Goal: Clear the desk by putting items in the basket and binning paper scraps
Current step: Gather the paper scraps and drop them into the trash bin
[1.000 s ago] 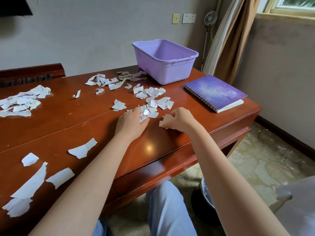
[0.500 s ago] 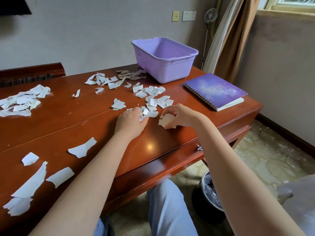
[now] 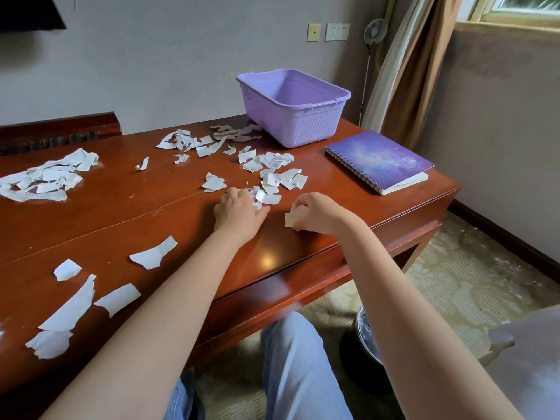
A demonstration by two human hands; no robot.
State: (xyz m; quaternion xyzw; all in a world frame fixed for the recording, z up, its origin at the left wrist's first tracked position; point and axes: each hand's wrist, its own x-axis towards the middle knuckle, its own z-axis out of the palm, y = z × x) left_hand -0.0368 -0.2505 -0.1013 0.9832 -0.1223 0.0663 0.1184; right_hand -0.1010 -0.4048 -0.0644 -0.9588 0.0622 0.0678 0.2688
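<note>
Right hand (image 3: 315, 212) grip pinching 1 paper scrap (image 3: 291, 220) for binning; left hand (image 3: 239, 211) grip cupped, raking adjacent scraps (image 3: 269, 189) on bench (image 3: 169, 204).

Bare desk (image 3: 169, 213) wood runs as a wide band across centre frame, from left edge to the left hand (image 3: 239, 212); free passage there. Open strip also between the two hands, down to the desk's near edge. Paper scraps (image 3: 266, 177) crowd the surface just above both hands, up to the basket (image 3: 303, 122). Notebook (image 3: 380, 160) occupies the right end. Scrap pile (image 3: 45, 177) blocks the left edge, loose pieces (image 3: 72, 307) lower left. Right hand (image 3: 315, 212) sits just above the near edge.
</note>
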